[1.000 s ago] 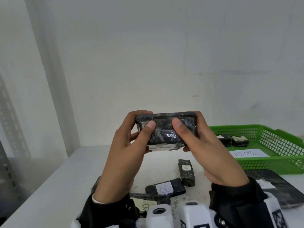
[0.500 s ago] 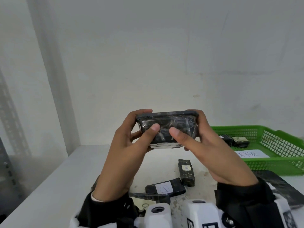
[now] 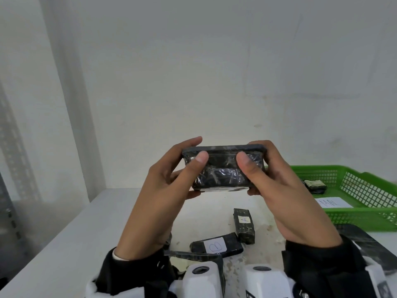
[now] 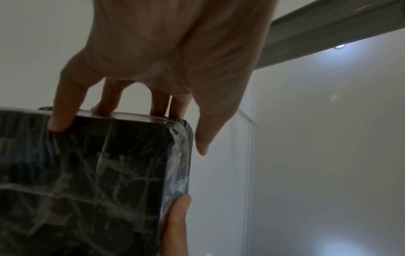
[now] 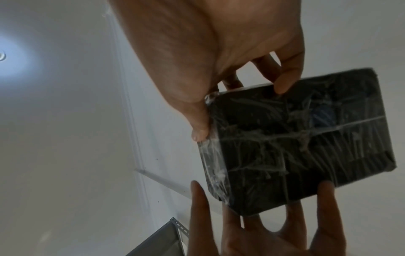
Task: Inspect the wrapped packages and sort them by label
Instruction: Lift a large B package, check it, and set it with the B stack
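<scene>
Head view, held package: a black wrapped package point(image 3: 223, 168) in clear film sits mid-frame, raised above the table, long edge level.
Head view, left hand point(image 3: 163, 190): grasps the package's left end, thumb on the near face, fingers curled behind.
Head view, right hand point(image 3: 279, 190): grasps the right end the same way.
Head view, surface: a white table point(image 3: 71, 244) fills the lower frame; on it a package marked A point(image 3: 245, 224) and a package marked B point(image 3: 217, 246) lie near each other at lower centre.
Head view, basket: a green basket point(image 3: 365, 214) at the right edge holds a paper label point(image 3: 333, 203) and a small dark package point(image 3: 315, 186).
Head view, room: a plain white wall point(image 3: 214, 72) fills the upper frame.
Left wrist view: the fingers point(image 4: 63, 107) hook over the package's top edge; white ceiling and a grey beam point(image 4: 328, 27) at upper right.
Right wrist view: thumb and fingers clamp the package's corner; a ceiling light point(image 5: 2, 56) glows at the left edge.
</scene>
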### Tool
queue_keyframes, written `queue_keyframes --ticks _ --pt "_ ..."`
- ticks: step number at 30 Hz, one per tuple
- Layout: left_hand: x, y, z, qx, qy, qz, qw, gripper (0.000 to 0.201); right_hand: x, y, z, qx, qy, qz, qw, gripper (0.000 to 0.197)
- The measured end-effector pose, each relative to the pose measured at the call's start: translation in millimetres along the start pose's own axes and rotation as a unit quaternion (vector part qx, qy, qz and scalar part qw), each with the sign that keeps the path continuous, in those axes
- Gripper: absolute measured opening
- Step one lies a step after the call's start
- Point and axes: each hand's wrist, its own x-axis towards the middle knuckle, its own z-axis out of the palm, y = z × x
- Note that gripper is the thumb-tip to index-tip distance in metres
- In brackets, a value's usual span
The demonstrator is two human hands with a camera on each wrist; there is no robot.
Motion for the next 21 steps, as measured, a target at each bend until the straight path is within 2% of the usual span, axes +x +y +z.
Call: queue_keyframes --ticks 4,7,9,12,14,17,21 --pt "-1 1 1 -0.007 0.027 0.005 1.000 0.039 1 3 6 0.000 0.007 -0.008 1.000 0.042" --pt "-1 2 2 -0.008 0.040 0.007 0.999 0.037 2 3 4 -0.007 -0.010 0.011 1.000 0.048" --pt "-1 3 2 -0.010 0.036 0.007 0.999 0.033 1 0 3 0.010 -0.012 0.020 1.000 0.045" --pt "-2 5 3 -0.003 0.022 0.005 1.000 0.029 2 -3 4 0.025 0.034 0.001 0.999 0.037" --pt "-2 4 6 0.000 0.031 0.004 1.000 0.024 1 -2 6 0.014 0.050 -0.003 0.999 0.040" --pt "-1 0 11 -0.005 0.046 -0.001 0.999 0.014 2 0 6 -0.006 0.039 0.017 0.999 0.040" --pt "0 -1 13 0.000 0.055 0.001 0.999 0.014 3 2 0 -0.016 -0.001 0.031 0.999 0.035"
